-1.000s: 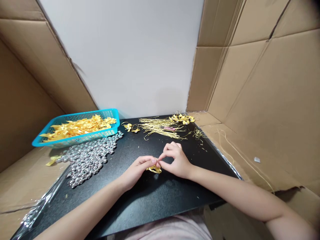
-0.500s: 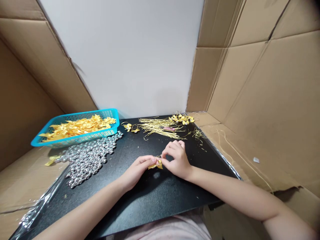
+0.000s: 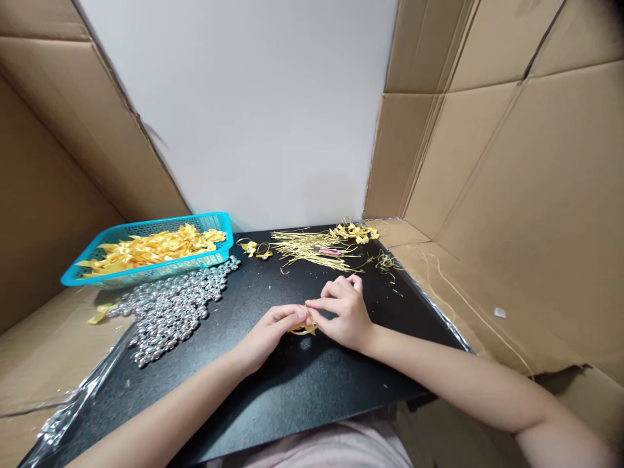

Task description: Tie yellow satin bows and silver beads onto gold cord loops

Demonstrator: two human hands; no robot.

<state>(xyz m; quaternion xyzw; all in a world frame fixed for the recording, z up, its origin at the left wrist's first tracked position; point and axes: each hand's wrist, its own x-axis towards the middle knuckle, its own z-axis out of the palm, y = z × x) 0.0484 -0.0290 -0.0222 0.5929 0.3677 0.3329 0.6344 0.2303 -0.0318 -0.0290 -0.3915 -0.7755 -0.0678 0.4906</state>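
Note:
Over the middle of the black table, my left hand [image 3: 276, 327] pinches a yellow ribbon bow [image 3: 303, 329] between thumb and fingers. My right hand [image 3: 345, 314] meets it from the right, its thumb and index finger closed at the bow's edge. A thin gold cord seems to run between those fingertips, though most of it is hidden. Beyond the hands lies a bundle of gold cords [image 3: 312, 250] with a pink-handled tool [image 3: 329, 251] on top. Two bows with cord loops [image 3: 257, 249] rest left of the bundle.
A blue basket [image 3: 146, 273] of yellow ribbon bows stands at the left. Silver beads [image 3: 170, 312] spread in front of it. Several finished-looking bows [image 3: 358, 232] and tangled cord scraps [image 3: 387, 261] lie at the back right. Cardboard walls [image 3: 531, 162] enclose the table [image 3: 273, 403].
The bow has turned slightly in my left fingers, and a curved yellow edge now shows below it. My right index finger has stretched left toward the left fingertips.

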